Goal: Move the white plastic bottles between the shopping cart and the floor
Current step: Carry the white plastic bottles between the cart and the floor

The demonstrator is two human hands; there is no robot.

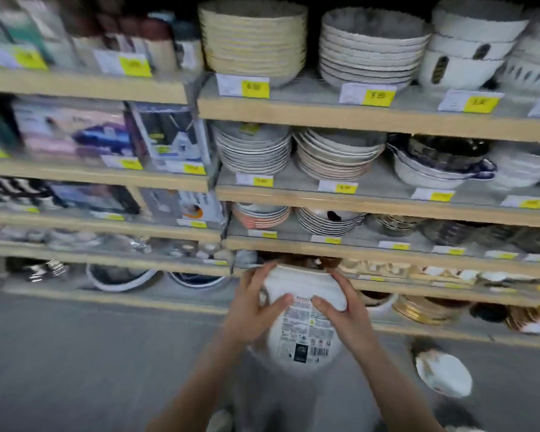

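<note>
bottle: one white plastic bottle (303, 319), held up in front of the shelves (356, 120), printed label facing the camera
left hand (251, 310): grip curled round the bottle's left side, thumb lying on the label
right hand (340, 307): grip curled round the right side, thumb on the label too
why two hands: the bottle looks wide and bulky, so i judge a hold from both sides keeps it steady while carried
floor (75, 353): grey, below the bottle; one white object (443, 374) lies to the right, too blurred to name
cart: not in view
count: one bottle held, two hands on it; many stacks of bowls (253, 42) on the shelves
</note>
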